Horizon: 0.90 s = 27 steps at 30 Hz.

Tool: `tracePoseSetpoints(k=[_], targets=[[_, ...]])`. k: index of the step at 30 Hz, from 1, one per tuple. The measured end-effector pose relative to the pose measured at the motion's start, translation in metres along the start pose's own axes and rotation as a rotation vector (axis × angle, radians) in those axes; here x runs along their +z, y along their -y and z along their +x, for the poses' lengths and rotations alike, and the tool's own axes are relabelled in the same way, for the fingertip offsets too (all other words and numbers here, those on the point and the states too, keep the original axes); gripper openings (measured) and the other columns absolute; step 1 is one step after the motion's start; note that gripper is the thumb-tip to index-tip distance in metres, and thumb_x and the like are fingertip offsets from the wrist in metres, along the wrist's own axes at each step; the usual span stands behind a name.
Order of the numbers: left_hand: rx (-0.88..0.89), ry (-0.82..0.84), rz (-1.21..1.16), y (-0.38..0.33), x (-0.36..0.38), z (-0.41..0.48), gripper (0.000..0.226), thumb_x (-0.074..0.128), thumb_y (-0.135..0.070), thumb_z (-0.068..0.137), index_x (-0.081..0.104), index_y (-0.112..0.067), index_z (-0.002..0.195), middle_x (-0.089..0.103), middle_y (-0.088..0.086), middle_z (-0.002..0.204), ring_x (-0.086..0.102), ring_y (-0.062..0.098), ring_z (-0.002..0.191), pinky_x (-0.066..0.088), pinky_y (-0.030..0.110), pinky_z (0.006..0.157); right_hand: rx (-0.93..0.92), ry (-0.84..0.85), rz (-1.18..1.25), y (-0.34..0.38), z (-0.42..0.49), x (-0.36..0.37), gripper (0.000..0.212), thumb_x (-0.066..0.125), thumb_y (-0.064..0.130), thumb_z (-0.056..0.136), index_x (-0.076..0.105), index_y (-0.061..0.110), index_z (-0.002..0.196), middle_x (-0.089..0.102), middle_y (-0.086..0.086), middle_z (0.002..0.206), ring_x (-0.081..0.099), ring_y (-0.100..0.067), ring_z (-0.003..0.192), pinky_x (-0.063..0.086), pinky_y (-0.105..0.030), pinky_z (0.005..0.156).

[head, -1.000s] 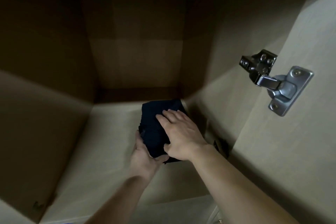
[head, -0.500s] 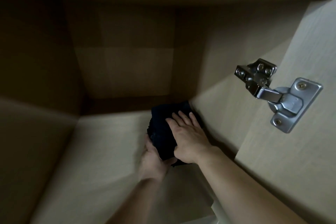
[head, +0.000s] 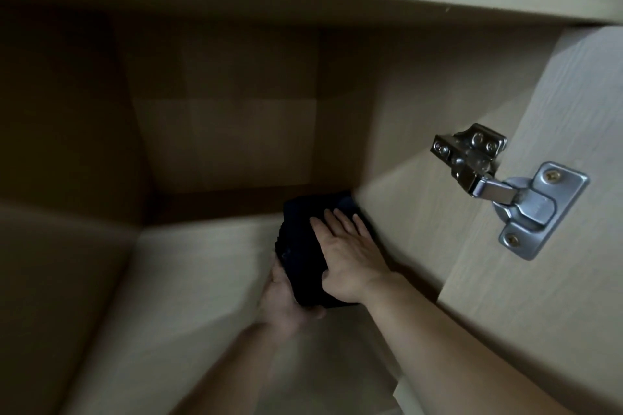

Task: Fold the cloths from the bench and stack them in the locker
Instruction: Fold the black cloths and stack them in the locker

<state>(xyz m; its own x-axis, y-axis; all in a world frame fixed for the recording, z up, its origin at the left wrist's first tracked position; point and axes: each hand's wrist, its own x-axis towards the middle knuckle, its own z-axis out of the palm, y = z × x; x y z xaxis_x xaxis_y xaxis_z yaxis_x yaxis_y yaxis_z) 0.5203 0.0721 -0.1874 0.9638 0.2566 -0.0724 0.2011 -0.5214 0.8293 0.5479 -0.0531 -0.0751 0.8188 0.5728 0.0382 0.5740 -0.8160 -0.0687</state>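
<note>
The cloth (head: 300, 253) has slid deeper into the locker (head: 188, 280) and now sits in the back corner at 1 o'clock, touching the right wall. The right hand (head: 350, 253) lies flat on top, fingers straight. The left hand (head: 286, 300), blurred, grips the cloth's near edge at 7 o'clock. The hinge (head: 505, 185) is at 3 o'clock.

Dim locker (head: 219, 145) deep in shadow, door (head: 556, 313) brighter, lower-left edges motion-blurred.

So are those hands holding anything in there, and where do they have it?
A folded dark cloth. The left hand grips its near edge from below, and the right hand lies flat on top.
</note>
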Motion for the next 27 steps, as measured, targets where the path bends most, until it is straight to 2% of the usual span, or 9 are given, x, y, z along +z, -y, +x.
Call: tracePoseSetpoints(k=[2,4,6,8,10,12,17,23,27], targets=[[0.003,0.044,0.012,-0.002,-0.014,-0.011,0.136,0.092,-0.032,0.06,-0.006,-0.019,0.154,0.037,0.0,0.152,0.043,0.02,0.134,0.037,0.031,0.111,0.009,-0.019,0.008,0.002,-0.006,-0.005,0.091,0.06,0.021,0.084,0.002,0.018,0.155,0.001,-0.008,0.163,-0.003,-0.022,0.15,-0.005,-0.036,0.122],[0.0,0.061,0.041,-0.008,-0.028,-0.031,0.118,0.09,-0.036,0.061,0.011,-0.029,0.148,0.041,-0.001,0.147,0.045,0.021,0.132,0.038,0.03,0.11,0.034,-0.051,0.012,0.005,-0.015,-0.012,0.088,0.059,0.023,0.086,0.004,0.016,0.155,0.004,-0.009,0.162,0.001,-0.023,0.149,-0.002,-0.033,0.122],[0.019,0.081,0.107,-0.018,-0.042,-0.053,0.101,0.084,-0.034,0.072,0.018,-0.025,0.149,0.041,0.0,0.146,0.041,0.02,0.135,0.031,0.016,0.105,0.055,-0.078,0.014,0.01,-0.025,-0.021,0.083,0.058,0.025,0.089,0.008,0.014,0.154,0.009,-0.009,0.162,0.006,-0.024,0.149,0.002,-0.033,0.121],[0.001,0.078,0.195,-0.031,-0.06,-0.079,0.089,0.07,-0.033,0.089,0.014,-0.011,0.154,0.026,0.005,0.157,0.026,0.019,0.144,0.021,0.011,0.104,0.057,-0.088,0.012,0.016,-0.038,-0.032,0.074,0.055,0.028,0.091,0.017,0.014,0.153,0.018,-0.008,0.16,0.014,-0.025,0.147,0.008,-0.034,0.119],[-0.007,0.055,0.269,-0.038,-0.078,-0.103,0.082,0.055,-0.043,0.096,0.008,-0.011,0.156,0.008,0.003,0.164,0.01,0.015,0.15,0.012,0.017,0.114,0.047,-0.078,0.027,0.025,-0.052,-0.041,0.059,0.052,0.029,0.093,0.034,0.015,0.147,0.031,-0.007,0.154,0.026,-0.025,0.142,0.02,-0.035,0.117],[-0.006,0.024,0.305,-0.046,-0.096,-0.13,0.075,0.048,-0.047,0.098,0.014,-0.014,0.156,0.007,0.001,0.164,0.006,0.014,0.151,0.008,0.02,0.116,0.032,-0.058,0.041,0.036,-0.066,-0.05,0.049,0.051,0.029,0.094,0.043,0.016,0.141,0.04,-0.006,0.149,0.036,-0.025,0.136,0.032,-0.033,0.11],[-0.027,-0.052,0.399,-0.069,-0.141,-0.203,0.072,0.045,-0.048,0.099,0.017,-0.014,0.156,0.015,0.003,0.163,0.015,0.017,0.15,0.016,0.029,0.12,-0.024,0.033,0.069,0.075,-0.101,-0.07,0.05,0.055,0.032,0.095,0.042,0.017,0.141,0.042,-0.008,0.147,0.046,-0.028,0.129,0.042,-0.035,0.102],[-0.084,-0.189,0.513,-0.088,-0.186,-0.297,0.074,0.05,-0.051,0.096,0.023,-0.013,0.154,0.023,0.006,0.161,0.021,0.022,0.148,0.022,0.035,0.119,-0.146,0.048,0.088,0.132,-0.153,-0.097,0.038,0.054,0.038,0.095,0.049,0.017,0.126,0.055,-0.007,0.13,0.054,-0.026,0.116,0.048,-0.037,0.092],[-0.142,-0.261,0.542,-0.091,-0.209,-0.367,0.071,0.051,-0.048,0.097,0.022,-0.016,0.154,0.022,0.002,0.161,0.023,0.02,0.146,0.024,0.032,0.114,-0.222,0.031,0.132,0.177,-0.193,-0.111,0.048,0.052,0.04,0.095,0.043,0.018,0.138,0.051,-0.008,0.138,0.05,-0.027,0.124,0.044,-0.037,0.096]])
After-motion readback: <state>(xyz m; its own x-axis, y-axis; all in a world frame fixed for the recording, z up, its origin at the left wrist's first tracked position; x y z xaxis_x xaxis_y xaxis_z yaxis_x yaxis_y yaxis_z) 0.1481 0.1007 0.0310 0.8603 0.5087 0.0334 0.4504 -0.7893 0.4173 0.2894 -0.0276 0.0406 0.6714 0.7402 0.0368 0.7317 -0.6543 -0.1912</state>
